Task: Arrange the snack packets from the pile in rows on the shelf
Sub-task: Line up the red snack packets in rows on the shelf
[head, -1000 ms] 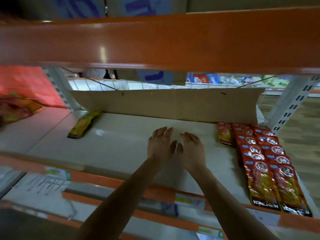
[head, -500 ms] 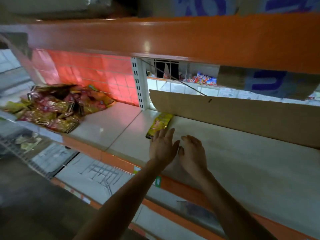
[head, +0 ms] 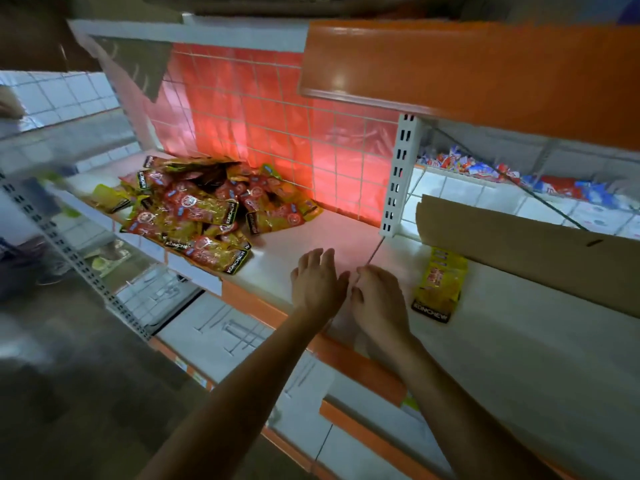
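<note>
The pile of snack packets (head: 204,209), red and yellow with KONCHEW on black end bands, lies loose and overlapping on the left part of the shelf (head: 311,233), against the red tiled wall (head: 277,133) behind it. One yellow packet (head: 438,285) lies flat by itself further right on the same shelf, its far end touching the foot of a long cardboard sheet (head: 519,251) that stands on edge along the back. Between pile and single packet, both hands are over the bare shelf near its front edge, side by side and almost touching. The left hand (head: 317,282) is flat, palm down, fingers straight and close together, holding nothing. The right hand (head: 379,299), just beside the yellow packet, has its fingers loosely bent downward and also holds nothing. A white perforated upright (head: 398,174) stands at the back between wall and cardboard, under an orange beam (head: 467,71). Beyond it, red, white and blue packets (head: 485,171) lie on a far shelf.
</note>
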`<state>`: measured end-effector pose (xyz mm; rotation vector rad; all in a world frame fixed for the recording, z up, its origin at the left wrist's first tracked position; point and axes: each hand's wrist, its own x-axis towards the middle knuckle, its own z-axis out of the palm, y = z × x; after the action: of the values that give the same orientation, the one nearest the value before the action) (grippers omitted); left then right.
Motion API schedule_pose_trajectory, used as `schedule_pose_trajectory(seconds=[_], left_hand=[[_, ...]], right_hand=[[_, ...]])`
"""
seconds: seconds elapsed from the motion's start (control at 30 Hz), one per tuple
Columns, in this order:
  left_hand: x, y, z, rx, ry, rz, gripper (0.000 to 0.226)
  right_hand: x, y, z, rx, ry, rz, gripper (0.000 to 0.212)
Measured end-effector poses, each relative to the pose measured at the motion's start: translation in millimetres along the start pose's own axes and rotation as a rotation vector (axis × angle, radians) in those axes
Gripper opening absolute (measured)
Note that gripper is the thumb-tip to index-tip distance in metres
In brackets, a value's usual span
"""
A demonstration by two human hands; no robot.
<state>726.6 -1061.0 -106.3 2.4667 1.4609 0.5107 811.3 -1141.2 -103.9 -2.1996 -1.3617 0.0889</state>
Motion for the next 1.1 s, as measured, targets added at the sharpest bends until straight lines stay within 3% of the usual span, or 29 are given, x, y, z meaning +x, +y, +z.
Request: schedule_pose_trajectory(seconds=[0.3, 0.53, 0.77, 1.0, 1.1], left_hand=[[34, -82, -14, 0.016, 0.032, -0.204, 0.064], [49, -137, -31, 0.085, 0.157, -0.250, 0.044], [54, -161, -41, 0.095, 0.171, -0.429, 0.042], [53, -162, -40, 0.051, 0.159, -0.373, 0.031], [51, -156, -42, 0.003, 0.144, -0.334, 0.026]], right_hand=[[41, -68, 50, 0.082, -0.071, -0.032, 0.037], [77, -120, 93, 0.206, -0.244, -0.076, 0.039], [105, -156, 119, 0.271, -0.268, -0.070, 0.034], [115, -161, 125, 0.264, -0.317, 0.043, 0.042], [115, -155, 118, 0.309, -0.302, 0.092, 0.032]])
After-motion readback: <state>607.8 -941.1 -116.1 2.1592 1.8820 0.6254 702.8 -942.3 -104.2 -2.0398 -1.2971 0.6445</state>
